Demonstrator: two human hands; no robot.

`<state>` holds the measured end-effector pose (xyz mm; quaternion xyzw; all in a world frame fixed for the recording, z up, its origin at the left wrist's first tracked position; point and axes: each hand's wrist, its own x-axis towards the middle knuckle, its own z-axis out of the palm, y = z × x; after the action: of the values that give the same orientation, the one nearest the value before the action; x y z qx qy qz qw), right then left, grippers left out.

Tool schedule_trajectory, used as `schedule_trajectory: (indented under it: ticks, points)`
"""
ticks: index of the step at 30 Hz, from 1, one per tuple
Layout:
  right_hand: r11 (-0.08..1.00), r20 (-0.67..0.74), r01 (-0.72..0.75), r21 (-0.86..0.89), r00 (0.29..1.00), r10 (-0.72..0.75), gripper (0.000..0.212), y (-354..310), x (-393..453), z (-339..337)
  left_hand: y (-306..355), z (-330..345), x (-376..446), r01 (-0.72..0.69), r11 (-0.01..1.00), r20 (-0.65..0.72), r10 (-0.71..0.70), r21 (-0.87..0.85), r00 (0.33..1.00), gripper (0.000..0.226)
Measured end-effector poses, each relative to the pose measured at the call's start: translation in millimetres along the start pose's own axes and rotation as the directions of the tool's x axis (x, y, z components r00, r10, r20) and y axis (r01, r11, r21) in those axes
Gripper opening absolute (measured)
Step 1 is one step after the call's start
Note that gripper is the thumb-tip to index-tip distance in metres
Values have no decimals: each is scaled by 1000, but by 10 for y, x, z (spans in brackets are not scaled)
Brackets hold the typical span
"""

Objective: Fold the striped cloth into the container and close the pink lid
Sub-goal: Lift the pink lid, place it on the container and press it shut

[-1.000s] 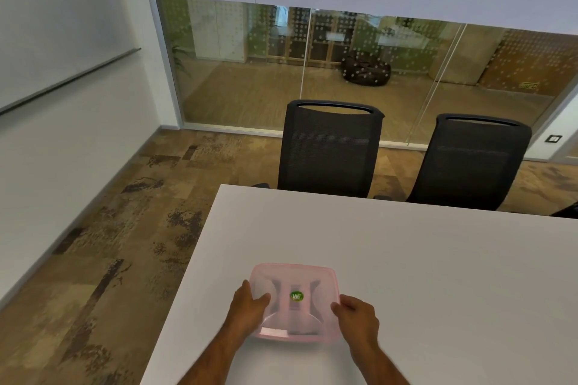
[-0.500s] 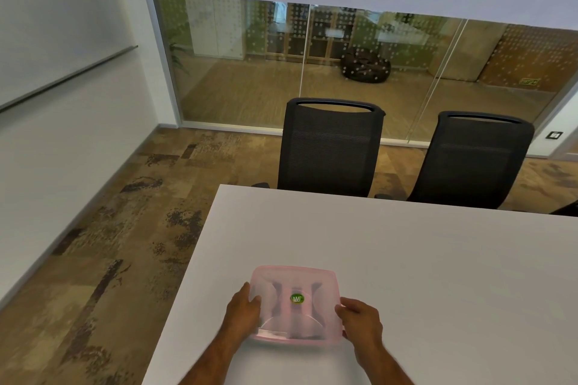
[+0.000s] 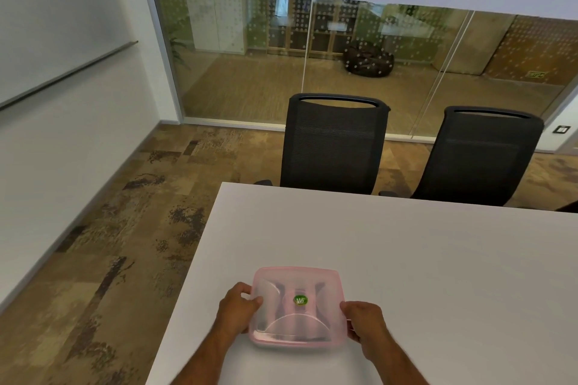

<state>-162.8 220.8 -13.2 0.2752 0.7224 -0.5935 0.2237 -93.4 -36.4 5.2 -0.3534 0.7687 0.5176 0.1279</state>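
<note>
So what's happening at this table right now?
A person is working on a pink-lidded container on a white table. The left hand grips its left edge and the right hand its right edge. The lid sits on top; dark stripes show faintly through it. Whether it is fully snapped shut is unclear.

A single wide-angle view looks from head height, forward and steeply down over the near left corner of a white table (image 3: 406, 259). Relative to that table, the camera sits at its near edge, close enough that both forearms enter from the bottom of the frame. Beyond the table's far edge stand two black chairs (image 3: 333, 144), then a glass wall (image 3: 312, 56) further off. Left of the table, patterned floor (image 3: 125, 212) runs to a white wall. Straight lines bow slightly, probably lens distortion.
</note>
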Motion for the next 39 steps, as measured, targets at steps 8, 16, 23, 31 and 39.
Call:
schedule_trajectory:
  ticks: [8,16,23,31,39]
  points:
    - [993,-3,-115,-14,993,115,6,-97,10,0,43,16,88,-11,997,-12,12,76,1000,23]
    - [990,-2,-133,-53,991,133,9,-180,-28,-28,36,-28,186,-35,985,-5,37,169,999,43]
    - [993,45,-108,-53,993,110,7,-213,-56,-24,68,-47,257,-227,915,106,202,335,974,82]
    - [993,16,-99,-71,995,100,6,-229,-44,7,98,-60,361,-229,919,166,183,320,969,82]
    - [991,-16,-105,-84,994,104,5,-209,-33,44,95,-55,399,-140,957,29,137,256,990,49]
